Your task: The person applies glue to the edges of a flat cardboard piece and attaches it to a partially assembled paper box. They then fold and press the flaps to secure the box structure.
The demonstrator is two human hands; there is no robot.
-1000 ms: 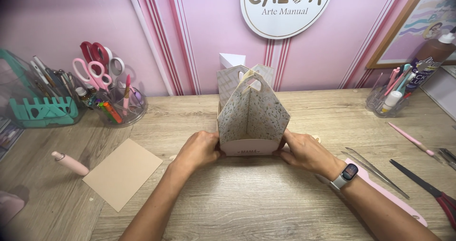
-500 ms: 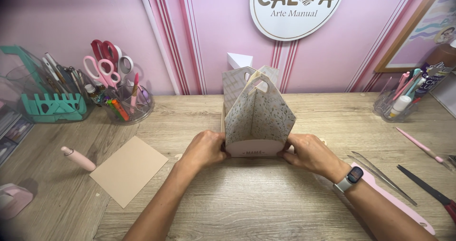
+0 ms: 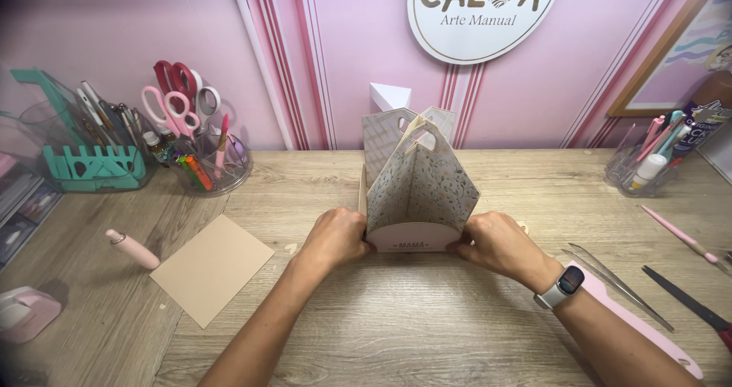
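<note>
Head view, frame centre: left hand [image 3: 335, 238] and right hand [image 3: 496, 242] pinched the paper box [image 3: 419, 196] low at its base corners; it looked light, thin-walled, easily crushed.

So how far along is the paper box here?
Looks mostly built: the patterned paper box stands upright, walls and handle joined. The left hand and right hand press its lower sides at the base. The tan card sheet lies unused beside it.

White oval wall sign [image 3: 485, 13] top centre, floral paper box [image 3: 422, 185] on desk
</note>
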